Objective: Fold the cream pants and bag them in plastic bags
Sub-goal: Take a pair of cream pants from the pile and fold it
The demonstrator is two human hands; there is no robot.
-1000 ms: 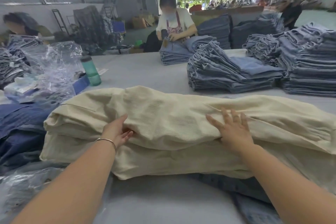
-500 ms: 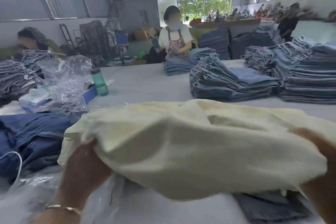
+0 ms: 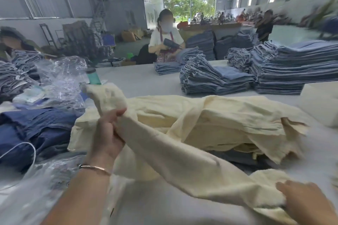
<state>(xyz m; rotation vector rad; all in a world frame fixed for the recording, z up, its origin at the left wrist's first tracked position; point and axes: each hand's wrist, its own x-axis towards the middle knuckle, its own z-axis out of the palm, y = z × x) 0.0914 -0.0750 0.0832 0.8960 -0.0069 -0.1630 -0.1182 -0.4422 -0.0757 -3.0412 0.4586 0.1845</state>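
Observation:
A pair of cream pants (image 3: 182,166) hangs stretched between my two hands above the table. My left hand (image 3: 108,133) grips one end, held up at centre left. Near the bottom right corner my right hand (image 3: 303,204) grips the other end, bunched in the fingers. Behind the lifted pair lies a pile of more cream pants (image 3: 228,120) across the table. Clear plastic bags (image 3: 33,184) lie crumpled at the lower left, under my left forearm.
Dark blue garments (image 3: 36,129) lie left of the cream pile. More clear plastic (image 3: 60,82) and a green bottle (image 3: 93,76) stand at the back left. Stacks of folded jeans (image 3: 214,80) fill the far right. A person (image 3: 165,42) works across the table.
The top cream pair went from lying flat under my palms to being lifted off the pile. It is now pulled out long between my hands, the right hand drawn back toward me.

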